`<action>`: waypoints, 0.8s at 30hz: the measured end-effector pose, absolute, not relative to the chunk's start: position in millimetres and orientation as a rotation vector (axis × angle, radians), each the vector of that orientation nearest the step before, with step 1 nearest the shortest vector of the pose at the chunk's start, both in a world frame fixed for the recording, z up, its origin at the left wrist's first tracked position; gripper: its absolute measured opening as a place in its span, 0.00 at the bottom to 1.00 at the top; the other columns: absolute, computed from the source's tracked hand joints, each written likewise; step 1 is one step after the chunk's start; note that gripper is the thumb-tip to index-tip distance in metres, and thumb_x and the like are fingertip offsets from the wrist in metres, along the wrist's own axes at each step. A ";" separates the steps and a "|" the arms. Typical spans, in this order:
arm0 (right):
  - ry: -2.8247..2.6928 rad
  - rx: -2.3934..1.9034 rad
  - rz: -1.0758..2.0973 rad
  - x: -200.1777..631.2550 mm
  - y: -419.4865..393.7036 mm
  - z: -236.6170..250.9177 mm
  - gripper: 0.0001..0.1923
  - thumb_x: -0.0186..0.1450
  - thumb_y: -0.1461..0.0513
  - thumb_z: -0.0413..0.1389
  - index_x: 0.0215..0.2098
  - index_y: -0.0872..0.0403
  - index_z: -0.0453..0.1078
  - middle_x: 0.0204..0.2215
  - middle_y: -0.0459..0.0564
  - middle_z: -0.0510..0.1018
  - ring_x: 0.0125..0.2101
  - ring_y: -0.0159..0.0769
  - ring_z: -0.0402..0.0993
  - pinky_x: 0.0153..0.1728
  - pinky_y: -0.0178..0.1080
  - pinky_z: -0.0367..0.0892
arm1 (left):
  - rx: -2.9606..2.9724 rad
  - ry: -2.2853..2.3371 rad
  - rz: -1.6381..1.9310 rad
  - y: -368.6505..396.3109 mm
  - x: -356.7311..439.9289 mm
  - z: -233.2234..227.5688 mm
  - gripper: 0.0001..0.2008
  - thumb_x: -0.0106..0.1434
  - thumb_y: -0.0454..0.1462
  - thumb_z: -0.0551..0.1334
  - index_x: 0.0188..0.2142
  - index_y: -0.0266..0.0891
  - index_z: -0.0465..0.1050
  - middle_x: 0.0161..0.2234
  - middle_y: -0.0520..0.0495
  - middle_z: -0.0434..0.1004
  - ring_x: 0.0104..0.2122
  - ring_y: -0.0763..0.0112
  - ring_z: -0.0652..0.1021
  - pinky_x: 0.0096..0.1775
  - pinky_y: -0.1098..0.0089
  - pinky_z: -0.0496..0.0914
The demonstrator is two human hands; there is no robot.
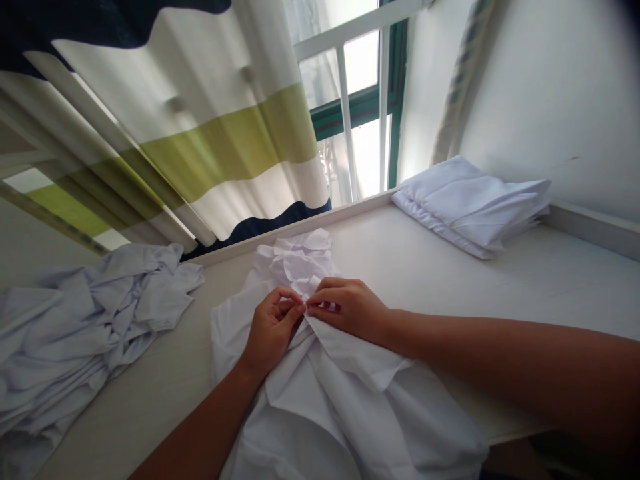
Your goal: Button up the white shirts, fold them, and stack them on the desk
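Observation:
A white shirt (345, 400) lies loosely spread in front of me, its gathered collar end toward the window and its lower part hanging over the near side. My left hand (271, 327) pinches the fabric near the collar between thumb and fingers. Right beside it, my right hand (353, 308) pinches the same spot, so the fingertips of both hands almost meet. Any button or small part between the fingertips is too small to make out. Folds fan out from this point toward me.
A crumpled heap of white clothes (100, 327) lies at left. Folded white clothes (465, 207) sit in a stack at the back right. The white surface (560, 287) has a low raised rim (350, 208) below a striped curtain (225, 147) and barred window (357, 120).

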State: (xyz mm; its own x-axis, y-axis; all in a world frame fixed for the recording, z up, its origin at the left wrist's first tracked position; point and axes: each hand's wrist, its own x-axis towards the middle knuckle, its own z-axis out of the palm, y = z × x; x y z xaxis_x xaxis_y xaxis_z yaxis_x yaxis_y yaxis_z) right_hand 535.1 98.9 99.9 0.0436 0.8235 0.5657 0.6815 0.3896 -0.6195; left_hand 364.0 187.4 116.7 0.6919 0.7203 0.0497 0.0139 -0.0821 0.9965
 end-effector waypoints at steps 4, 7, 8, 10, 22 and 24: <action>-1.659 -1.298 0.209 534.2 98.8 99.2 0.11 0.68 0.56 0.59 0.39 0.51 0.81 0.34 0.49 0.81 0.30 0.32 0.75 0.36 0.34 0.69 | 1.595 0.622 0.717 186.0 364.4 116.7 0.13 0.58 0.40 0.71 0.33 0.39 0.69 0.27 0.51 0.78 0.26 0.74 0.74 0.29 0.77 0.66; -1.635 -1.286 0.241 533.8 98.4 99.2 0.10 0.67 0.56 0.59 0.39 0.52 0.81 0.33 0.48 0.81 0.28 0.30 0.74 0.34 0.33 0.69 | 1.624 0.608 0.736 185.9 364.6 116.3 0.12 0.59 0.40 0.71 0.33 0.39 0.69 0.27 0.51 0.78 0.28 0.74 0.75 0.31 0.77 0.67; -1.629 -1.286 0.252 533.9 98.3 99.2 0.10 0.67 0.56 0.60 0.39 0.52 0.81 0.33 0.48 0.81 0.28 0.30 0.73 0.33 0.33 0.68 | 1.633 0.603 0.732 186.1 364.6 115.9 0.12 0.59 0.40 0.70 0.33 0.39 0.68 0.27 0.52 0.77 0.28 0.75 0.75 0.31 0.77 0.67; -1.626 -1.294 0.266 534.4 98.5 99.6 0.09 0.67 0.57 0.60 0.38 0.52 0.81 0.32 0.48 0.80 0.28 0.29 0.73 0.33 0.33 0.68 | 1.641 0.597 0.720 187.0 364.4 114.9 0.12 0.60 0.40 0.70 0.34 0.39 0.68 0.27 0.52 0.77 0.28 0.75 0.74 0.30 0.77 0.66; -1.518 -1.323 0.465 536.5 103.8 98.8 0.05 0.63 0.60 0.63 0.37 0.52 0.79 0.31 0.45 0.79 0.29 0.30 0.73 0.32 0.32 0.68 | 1.585 0.569 0.690 191.2 363.0 111.5 0.15 0.58 0.39 0.71 0.38 0.39 0.65 0.28 0.54 0.74 0.28 0.77 0.73 0.32 0.77 0.67; -1.509 -1.277 0.488 537.9 104.8 98.4 0.05 0.63 0.61 0.63 0.36 0.52 0.79 0.31 0.45 0.80 0.30 0.30 0.73 0.33 0.32 0.68 | 1.584 0.546 0.671 192.2 362.4 110.9 0.15 0.58 0.38 0.71 0.38 0.39 0.66 0.29 0.53 0.74 0.30 0.76 0.73 0.34 0.76 0.68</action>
State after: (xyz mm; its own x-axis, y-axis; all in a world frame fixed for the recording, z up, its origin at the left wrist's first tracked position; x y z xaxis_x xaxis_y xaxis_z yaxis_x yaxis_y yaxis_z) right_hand 537.9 104.8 98.4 0.1214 0.8878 0.4440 0.4591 0.3464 -0.8181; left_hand 362.4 192.2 110.9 0.7170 0.6886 0.1081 -0.0351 -0.1192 0.9922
